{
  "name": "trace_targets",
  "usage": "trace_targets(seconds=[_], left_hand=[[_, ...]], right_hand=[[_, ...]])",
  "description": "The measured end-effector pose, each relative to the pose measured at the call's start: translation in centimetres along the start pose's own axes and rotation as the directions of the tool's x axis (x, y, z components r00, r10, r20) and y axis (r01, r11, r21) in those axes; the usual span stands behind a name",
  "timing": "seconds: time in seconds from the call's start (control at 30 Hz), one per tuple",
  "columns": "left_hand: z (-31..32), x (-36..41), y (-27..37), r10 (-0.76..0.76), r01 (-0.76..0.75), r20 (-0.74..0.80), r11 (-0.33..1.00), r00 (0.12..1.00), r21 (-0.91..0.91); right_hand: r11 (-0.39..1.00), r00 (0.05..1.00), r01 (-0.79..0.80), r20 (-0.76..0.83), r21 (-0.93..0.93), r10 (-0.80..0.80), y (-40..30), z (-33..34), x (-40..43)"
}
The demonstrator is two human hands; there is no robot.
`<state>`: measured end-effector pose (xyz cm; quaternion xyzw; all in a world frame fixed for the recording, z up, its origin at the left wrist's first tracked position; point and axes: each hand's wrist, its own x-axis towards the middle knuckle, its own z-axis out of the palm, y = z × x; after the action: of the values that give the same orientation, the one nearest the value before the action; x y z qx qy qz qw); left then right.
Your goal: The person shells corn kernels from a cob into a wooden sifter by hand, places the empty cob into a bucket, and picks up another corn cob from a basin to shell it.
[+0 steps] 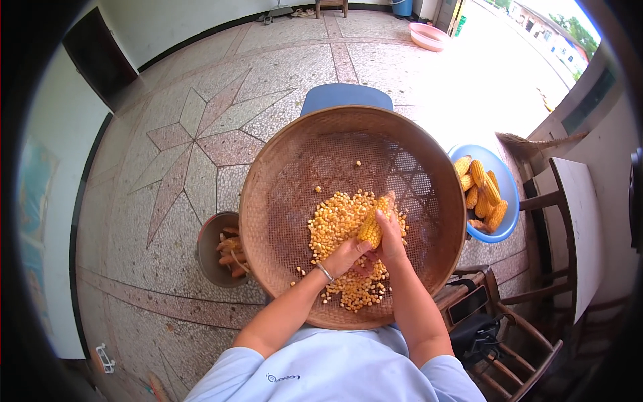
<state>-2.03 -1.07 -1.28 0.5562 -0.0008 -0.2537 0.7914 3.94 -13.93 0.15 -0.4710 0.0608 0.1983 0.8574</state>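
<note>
A dried yellow ear of corn is held over a round woven bamboo sieve basket, tilted with its tip up and to the right. My right hand wraps the ear along its right side. At the ear's lower end, my left hand presses with its thumb, its fingers partly hidden underneath. A bangle circles my left wrist. Loose corn kernels lie heaped under and around both hands, with a few scattered apart on the weave.
Right of the basket, a blue basin holds several ears of corn. On the left, a bucket contains stripped cobs. A wooden chair carries a phone and a black bag. Beyond the basket shows a blue stool.
</note>
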Motion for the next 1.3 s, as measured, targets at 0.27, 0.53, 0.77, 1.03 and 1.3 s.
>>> trace_targets(seconds=[0.27, 0.53, 0.77, 1.03, 1.3], left_hand=[[-0.5, 0.1, -0.8, 0.008, -0.007, 0.093, 1.0, 0.996, -0.009], [-0.2, -0.3, -0.1, -0.013, 0.017, 0.165, 1.0, 0.986, -0.024], [0.0, -0.3, 0.3, -0.02, 0.033, 0.202, 0.998, 0.979, -0.06], [-0.6, -0.1, -0.3, -0.078, 0.08, 0.082, 0.997, 0.994, -0.021], [-0.8, -0.3, 0.2, 0.023, -0.022, 0.01, 0.999, 1.0, -0.024]], right_hand=[[0.994, 0.995, -0.094, -0.036, 0.051, 0.096, 0.2, -0.5, 0.3], [0.993, 0.995, -0.093, -0.041, 0.075, 0.096, -0.4, -0.1, -0.1], [0.999, 1.0, -0.006, -0.022, 0.037, 0.007, 0.1, -0.3, 0.0], [0.996, 0.999, -0.024, -0.042, -0.091, 0.02, 0.0, 0.5, -0.5], [0.973, 0.984, -0.135, -0.09, 0.19, 0.154, 0.3, -0.6, 0.3]])
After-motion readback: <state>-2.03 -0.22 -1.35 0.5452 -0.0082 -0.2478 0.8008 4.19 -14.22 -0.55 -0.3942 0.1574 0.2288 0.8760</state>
